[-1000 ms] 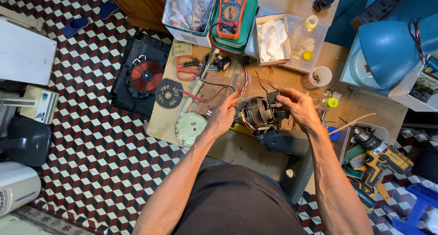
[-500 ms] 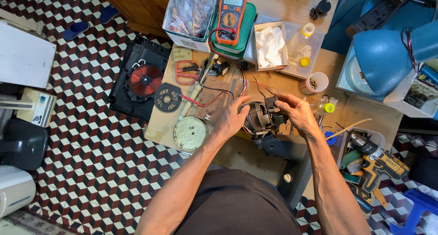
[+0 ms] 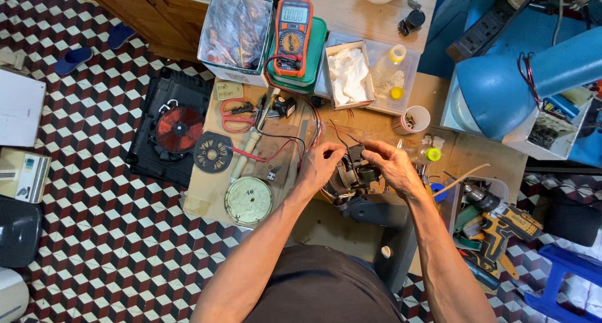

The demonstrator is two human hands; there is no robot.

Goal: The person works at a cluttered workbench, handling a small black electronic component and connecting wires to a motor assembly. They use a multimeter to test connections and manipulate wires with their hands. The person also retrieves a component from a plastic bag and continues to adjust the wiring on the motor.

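View from above of a person seated at a low wooden worktop [image 3: 376, 119] on a checkered tile floor. Both hands meet around a small electric motor [image 3: 352, 172], a dark metal piece held just above the worktop's near edge. The left hand [image 3: 320, 166] has its fingers curled closed on the motor's left end; the right hand [image 3: 389, 163] grips the right end, fingertips pinching a black part on top. The motor lies directly between the two hands, its long axis running roughly left to right, equally near both. Thin wires trail from it toward an orange multimeter [image 3: 293, 34] further back. Red-handled scissors [image 3: 238, 115] and a round pale disc [image 3: 249, 201] lie to the left.
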